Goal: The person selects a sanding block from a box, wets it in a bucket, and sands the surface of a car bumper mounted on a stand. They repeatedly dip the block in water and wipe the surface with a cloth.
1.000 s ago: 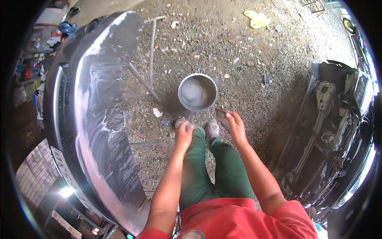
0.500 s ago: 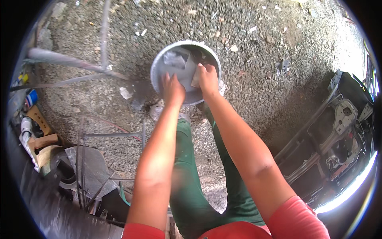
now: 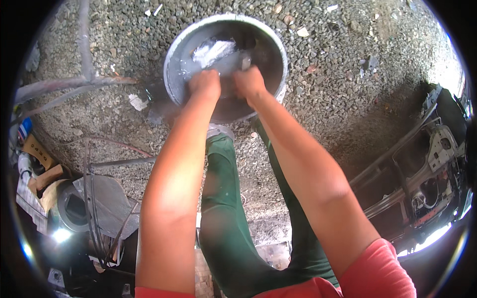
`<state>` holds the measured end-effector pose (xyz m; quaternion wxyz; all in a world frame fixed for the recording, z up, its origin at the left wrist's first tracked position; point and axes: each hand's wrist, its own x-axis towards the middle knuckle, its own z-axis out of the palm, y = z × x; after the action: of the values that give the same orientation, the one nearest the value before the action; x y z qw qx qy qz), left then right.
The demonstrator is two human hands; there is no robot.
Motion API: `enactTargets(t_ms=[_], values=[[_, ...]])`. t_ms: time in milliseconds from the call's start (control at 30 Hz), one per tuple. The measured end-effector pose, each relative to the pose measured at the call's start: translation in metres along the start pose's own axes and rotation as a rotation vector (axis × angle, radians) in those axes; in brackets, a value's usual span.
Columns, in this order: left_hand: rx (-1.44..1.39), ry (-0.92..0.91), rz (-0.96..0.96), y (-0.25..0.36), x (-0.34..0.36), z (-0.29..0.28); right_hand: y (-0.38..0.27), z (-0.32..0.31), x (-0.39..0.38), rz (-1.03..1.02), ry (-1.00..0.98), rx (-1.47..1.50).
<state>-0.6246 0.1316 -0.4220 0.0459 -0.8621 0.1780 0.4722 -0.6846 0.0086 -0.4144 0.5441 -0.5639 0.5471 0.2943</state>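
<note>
A round grey bucket (image 3: 175, 43) stands on the gravel in front of my feet, with cloudy grey liquid in it. My left hand (image 3: 204, 83) is closed inside its near left part. The fingers curl downward and whatever they hold is hidden. My right hand (image 3: 250, 82) is closed beside it, toward the bucket's right wall. A small pale flat piece (image 3: 246, 62) sticks up past the right fingers; its kind is unclear. Beyond my left hand, a crumpled whitish sheet (image 3: 214, 52) shines in the liquid.
Metal rods (image 3: 54, 88) of a frame reach in from the left. Cardboard pieces (image 3: 39, 151) and scrap lie at the lower left. A dark vehicle door panel (image 3: 422, 169) with bare metal parts leans at the right. Gravel (image 3: 343, 89) with litter surrounds the bucket.
The bucket appears larger and higher in view. My left hand's fingers have gone from loosely spread to curled. My right hand has shifted slightly nearer, and less of its flat piece shows.
</note>
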Motion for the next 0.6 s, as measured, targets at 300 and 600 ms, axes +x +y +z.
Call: enactTargets(t_ms=[300,600], values=[[-1.208,-0.217,-0.240,-0.035,-0.089,-0.054,-0.013,-0.058,-0.212,0.161,-0.147,0.549],[-1.610,-0.322,-0.239,-0.052,-0.138,-0.070,0.000,-0.041,-0.181,0.062,-0.194,0.580]])
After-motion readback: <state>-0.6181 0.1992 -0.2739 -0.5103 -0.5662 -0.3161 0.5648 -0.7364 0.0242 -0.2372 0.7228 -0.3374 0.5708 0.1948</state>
